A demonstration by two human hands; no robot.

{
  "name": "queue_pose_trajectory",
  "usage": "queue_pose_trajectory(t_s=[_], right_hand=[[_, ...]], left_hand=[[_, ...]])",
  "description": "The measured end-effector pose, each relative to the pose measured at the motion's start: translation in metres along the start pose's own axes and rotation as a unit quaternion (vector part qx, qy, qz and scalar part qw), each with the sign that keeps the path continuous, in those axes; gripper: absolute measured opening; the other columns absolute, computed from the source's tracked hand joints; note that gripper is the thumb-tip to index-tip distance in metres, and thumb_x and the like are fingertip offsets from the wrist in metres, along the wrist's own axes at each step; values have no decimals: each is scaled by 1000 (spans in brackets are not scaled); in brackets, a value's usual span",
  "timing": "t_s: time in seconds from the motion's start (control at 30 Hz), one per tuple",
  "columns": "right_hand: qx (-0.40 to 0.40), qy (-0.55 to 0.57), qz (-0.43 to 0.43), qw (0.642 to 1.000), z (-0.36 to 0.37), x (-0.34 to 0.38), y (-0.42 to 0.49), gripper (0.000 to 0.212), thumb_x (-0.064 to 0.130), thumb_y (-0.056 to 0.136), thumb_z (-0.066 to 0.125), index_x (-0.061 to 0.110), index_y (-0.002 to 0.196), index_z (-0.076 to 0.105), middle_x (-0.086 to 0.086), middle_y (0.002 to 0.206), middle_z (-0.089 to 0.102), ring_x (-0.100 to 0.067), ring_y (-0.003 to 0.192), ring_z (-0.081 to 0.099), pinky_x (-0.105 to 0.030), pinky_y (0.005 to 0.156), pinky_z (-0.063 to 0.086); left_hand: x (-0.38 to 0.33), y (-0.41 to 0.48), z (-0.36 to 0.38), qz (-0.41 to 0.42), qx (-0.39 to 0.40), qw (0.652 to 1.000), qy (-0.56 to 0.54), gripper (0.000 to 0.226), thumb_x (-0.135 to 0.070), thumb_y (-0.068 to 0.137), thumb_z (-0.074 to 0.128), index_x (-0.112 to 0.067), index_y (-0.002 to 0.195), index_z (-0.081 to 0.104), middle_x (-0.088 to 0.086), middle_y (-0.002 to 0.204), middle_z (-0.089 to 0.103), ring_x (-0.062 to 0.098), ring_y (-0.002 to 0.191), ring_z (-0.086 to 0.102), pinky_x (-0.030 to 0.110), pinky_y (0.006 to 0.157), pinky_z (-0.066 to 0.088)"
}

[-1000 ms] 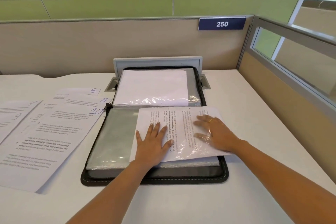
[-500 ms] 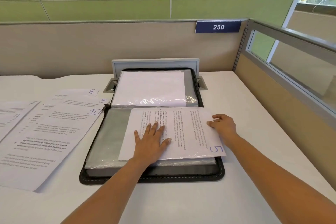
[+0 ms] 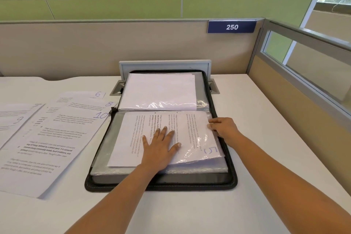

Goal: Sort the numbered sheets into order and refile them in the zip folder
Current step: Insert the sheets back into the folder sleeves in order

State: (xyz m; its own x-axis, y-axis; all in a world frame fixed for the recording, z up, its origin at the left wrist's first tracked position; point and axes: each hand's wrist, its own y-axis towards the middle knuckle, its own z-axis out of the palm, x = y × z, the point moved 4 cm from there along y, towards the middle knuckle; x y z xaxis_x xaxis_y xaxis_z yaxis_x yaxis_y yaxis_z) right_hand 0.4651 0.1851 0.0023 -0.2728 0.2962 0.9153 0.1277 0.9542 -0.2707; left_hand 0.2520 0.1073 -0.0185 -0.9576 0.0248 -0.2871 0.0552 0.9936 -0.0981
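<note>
In the near half of the open zip folder point(image 3: 233, 180), sheet 5 point(image 3: 124, 148) lies under the left hand point(image 3: 161, 149), spread flat; the right hand point(image 3: 225, 129) pinches its right edge, bare desk point(image 3: 266, 104) beyond.

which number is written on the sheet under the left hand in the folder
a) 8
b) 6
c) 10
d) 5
d: a handwritten 5 shows at the near right corner of the sheet that the left hand presses flat in the folder.
</note>
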Motion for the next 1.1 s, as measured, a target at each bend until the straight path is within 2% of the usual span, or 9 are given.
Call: queue_pose_trajectory(t_s=[0.13,0.27,0.33,0.43,0.53,0.67,0.77,1.0,1.1], right_hand=[[125,77,44,988,8,0,-3,36,-5,87,58,-1,123,55,-19,119,61,-27,102,61,-36,94,49],[191,81,55,977,16,4,-8,38,-6,87,58,1,124,55,-10,108,64,-19,90,64,-27,74,58],[149,51,39,987,14,6,-7,35,-6,83,63,2,117,60,-9,105,63,-19,86,63,-26,69,57],[51,34,31,998,6,-1,-2,19,-5,74,73,7,85,63,-16,104,64,-28,94,64,-36,82,56],[12,9,36,999,6,-8,2,20,-3,73,75,12,73,61,-15,103,65,-30,94,65,-38,80,58],[18,-25,20,999,15,-3,-2,11,1,82,64,9,74,62,-11,91,67,-20,79,65,-22,63,58],[33,-47,-18,998,21,7,-13,18,6,89,57,12,73,58,-7,84,61,-10,68,55,-6,41,41],[65,47,30,996,18,0,-18,9,2,81,69,4,82,60,-12,91,66,-20,74,65,-20,56,56],[86,75,27,993,19,0,-22,5,-1,85,64,0,85,60,-16,90,66,-16,71,66,-19,53,55]], left_hand=[[0,1,1,-1,-6,1000,7,59,-55,97,22,-30,150,14,-5,159,0,16,146,-4,56,113,-7],[0,1,2,-1,-3,1000,18,59,-55,97,21,-30,150,12,-5,159,0,16,146,-4,56,113,-7],[1,1,1,-2,-2,1000,19,59,-55,97,21,-31,150,12,-5,159,-1,16,146,-4,55,113,-7],[1,1,1,-3,-1,1000,17,59,-55,97,21,-31,150,12,-5,159,0,15,146,-4,55,113,-7],[0,0,1,-4,0,1000,17,58,-54,98,21,-31,150,12,-6,159,0,15,146,-4,55,113,-7],[-1,0,0,-5,1,1000,24,58,-54,98,21,-31,150,12,-6,159,-1,15,146,-4,55,113,-6],[-1,-1,0,-8,4,1000,29,58,-53,98,21,-31,150,11,-5,159,-2,15,146,-4,55,113,-6],[-1,0,0,-11,7,1000,28,58,-54,98,21,-31,150,11,-5,159,-2,15,146,-5,55,113,-6],[-1,-1,0,-10,5,1000,27,58,-54,98,21,-31,150,11,-6,159,-2,15,146,-5,55,113,-5]])
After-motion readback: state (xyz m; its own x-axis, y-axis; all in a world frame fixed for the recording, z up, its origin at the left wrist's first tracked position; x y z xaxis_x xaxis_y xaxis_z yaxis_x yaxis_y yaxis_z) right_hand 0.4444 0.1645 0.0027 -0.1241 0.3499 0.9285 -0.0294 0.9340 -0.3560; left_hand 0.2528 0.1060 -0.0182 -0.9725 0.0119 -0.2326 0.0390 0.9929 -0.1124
